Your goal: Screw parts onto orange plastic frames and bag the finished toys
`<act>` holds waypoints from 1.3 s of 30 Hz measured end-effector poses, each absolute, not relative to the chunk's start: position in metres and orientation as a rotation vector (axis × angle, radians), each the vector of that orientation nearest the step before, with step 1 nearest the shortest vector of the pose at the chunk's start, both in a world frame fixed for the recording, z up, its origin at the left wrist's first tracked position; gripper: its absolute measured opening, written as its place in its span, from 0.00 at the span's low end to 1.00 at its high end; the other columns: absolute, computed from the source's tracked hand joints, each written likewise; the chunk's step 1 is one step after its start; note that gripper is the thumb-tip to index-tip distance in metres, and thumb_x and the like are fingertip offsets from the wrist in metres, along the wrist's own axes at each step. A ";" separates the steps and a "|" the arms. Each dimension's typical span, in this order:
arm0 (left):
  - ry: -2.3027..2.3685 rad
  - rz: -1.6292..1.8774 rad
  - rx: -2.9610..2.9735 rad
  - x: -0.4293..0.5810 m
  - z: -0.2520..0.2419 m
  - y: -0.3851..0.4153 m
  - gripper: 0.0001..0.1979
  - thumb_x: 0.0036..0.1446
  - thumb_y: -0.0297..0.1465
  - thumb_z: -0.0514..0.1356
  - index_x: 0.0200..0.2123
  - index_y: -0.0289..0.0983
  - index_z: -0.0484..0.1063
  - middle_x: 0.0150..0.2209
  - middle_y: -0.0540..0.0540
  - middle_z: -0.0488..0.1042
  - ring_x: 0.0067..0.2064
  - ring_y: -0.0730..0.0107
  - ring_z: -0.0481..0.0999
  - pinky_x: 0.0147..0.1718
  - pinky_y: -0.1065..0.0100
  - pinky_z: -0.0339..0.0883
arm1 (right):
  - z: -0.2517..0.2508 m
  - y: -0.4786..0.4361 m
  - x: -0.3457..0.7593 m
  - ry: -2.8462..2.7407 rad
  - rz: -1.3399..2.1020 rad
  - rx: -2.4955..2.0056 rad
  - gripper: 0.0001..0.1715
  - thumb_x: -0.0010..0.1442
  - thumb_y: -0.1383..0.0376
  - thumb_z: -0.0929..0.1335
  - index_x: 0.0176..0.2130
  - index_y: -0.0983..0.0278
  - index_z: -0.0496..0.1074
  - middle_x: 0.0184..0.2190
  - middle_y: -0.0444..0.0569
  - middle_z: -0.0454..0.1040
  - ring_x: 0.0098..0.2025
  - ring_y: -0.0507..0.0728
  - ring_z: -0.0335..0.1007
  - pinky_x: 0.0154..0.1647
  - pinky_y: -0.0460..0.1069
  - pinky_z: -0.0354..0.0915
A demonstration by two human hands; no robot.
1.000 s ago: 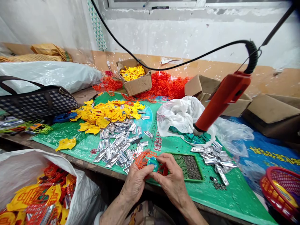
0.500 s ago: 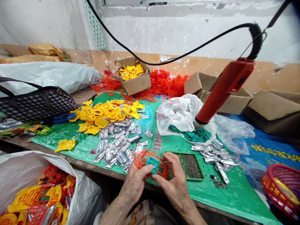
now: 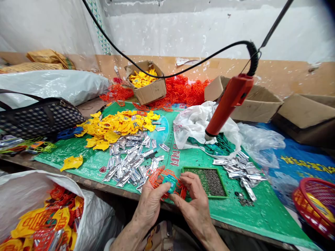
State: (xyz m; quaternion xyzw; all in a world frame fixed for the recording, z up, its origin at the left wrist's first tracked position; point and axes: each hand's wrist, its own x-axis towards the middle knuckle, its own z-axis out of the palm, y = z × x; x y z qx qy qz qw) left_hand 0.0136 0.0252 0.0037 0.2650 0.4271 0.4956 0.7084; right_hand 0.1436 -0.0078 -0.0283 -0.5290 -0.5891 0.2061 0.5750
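Between my two hands, at the table's front edge, is an orange plastic lattice frame (image 3: 156, 177) with a teal plastic piece (image 3: 170, 182) at its middle. My left hand (image 3: 150, 202) grips the frame's left side, its thumb pressed on the teal piece. On the other side my right hand (image 3: 195, 198) pinches the frame's right end between thumb and fingers. Just beyond lie many loose silver metal pieces (image 3: 133, 164). Beside my right hand sits a green tray (image 3: 225, 190) of small screws (image 3: 213, 181).
A red electric screwdriver (image 3: 230, 104) hangs from a cord above a white bag (image 3: 195, 120). Yellow plastic parts (image 3: 117, 125) are heaped at left, a box (image 3: 150, 92) behind them. An open sack (image 3: 96, 209) stands front left, a red basket (image 3: 306, 209) at right.
The hanging screwdriver has swung left. My hands keep their hold on the orange frame, with barely any movement. The view has shifted slightly.
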 end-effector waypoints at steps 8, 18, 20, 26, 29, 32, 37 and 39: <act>0.897 1.060 0.569 0.014 0.006 0.026 0.37 0.47 0.26 0.68 0.61 0.37 0.62 0.41 0.45 0.81 0.41 0.63 0.78 0.46 0.63 0.67 | -0.025 -0.011 0.142 -1.411 0.409 -1.240 0.19 0.54 0.70 0.72 0.46 0.59 0.71 0.44 0.52 0.68 0.46 0.60 0.70 0.45 0.54 0.72; 0.934 1.051 0.626 0.014 0.004 0.028 0.34 0.46 0.26 0.68 0.58 0.34 0.64 0.41 0.44 0.82 0.41 0.62 0.79 0.45 0.64 0.67 | -0.009 -0.010 0.147 -1.597 0.494 -1.189 0.17 0.55 0.74 0.70 0.45 0.62 0.70 0.45 0.54 0.68 0.47 0.59 0.70 0.43 0.52 0.72; 0.936 1.060 0.624 0.015 0.004 0.028 0.34 0.45 0.26 0.68 0.57 0.34 0.66 0.42 0.43 0.82 0.42 0.62 0.79 0.45 0.64 0.68 | -0.001 -0.009 0.154 -1.628 0.520 -1.213 0.17 0.56 0.72 0.70 0.46 0.61 0.71 0.46 0.54 0.68 0.49 0.60 0.69 0.44 0.53 0.72; 0.963 1.098 0.609 0.008 0.020 0.031 0.32 0.43 0.28 0.70 0.54 0.38 0.71 0.42 0.46 0.82 0.44 0.60 0.79 0.48 0.63 0.69 | 0.024 0.004 0.210 -1.126 0.283 -1.312 0.21 0.56 0.64 0.72 0.50 0.57 0.70 0.50 0.53 0.66 0.46 0.60 0.70 0.45 0.59 0.71; 0.961 1.094 0.651 -0.003 0.031 0.032 0.32 0.42 0.28 0.71 0.54 0.39 0.72 0.43 0.45 0.82 0.45 0.58 0.79 0.47 0.63 0.70 | 0.042 0.023 0.254 -0.928 0.118 -1.285 0.34 0.49 0.62 0.76 0.54 0.57 0.66 0.52 0.52 0.66 0.49 0.62 0.70 0.47 0.63 0.69; 0.930 0.973 0.687 -0.010 0.034 0.029 0.34 0.42 0.28 0.70 0.56 0.39 0.71 0.41 0.44 0.82 0.41 0.58 0.80 0.43 0.61 0.71 | 0.059 0.052 0.292 -0.949 0.100 -1.256 0.51 0.41 0.59 0.79 0.60 0.55 0.59 0.58 0.56 0.62 0.58 0.67 0.63 0.50 0.63 0.67; 0.938 0.821 0.737 -0.011 0.023 0.021 0.30 0.43 0.26 0.68 0.53 0.37 0.73 0.35 0.46 0.80 0.34 0.66 0.77 0.37 0.66 0.69 | 0.085 0.111 0.306 -1.154 0.445 -1.078 0.47 0.35 0.56 0.78 0.54 0.56 0.64 0.51 0.51 0.70 0.54 0.65 0.67 0.45 0.58 0.69; 0.941 0.793 0.738 -0.009 0.019 0.019 0.30 0.43 0.25 0.67 0.53 0.37 0.73 0.35 0.47 0.79 0.32 0.68 0.75 0.35 0.68 0.68 | 0.097 0.128 0.296 -1.129 0.636 -1.028 0.38 0.33 0.58 0.78 0.45 0.59 0.69 0.46 0.48 0.72 0.46 0.63 0.71 0.40 0.57 0.70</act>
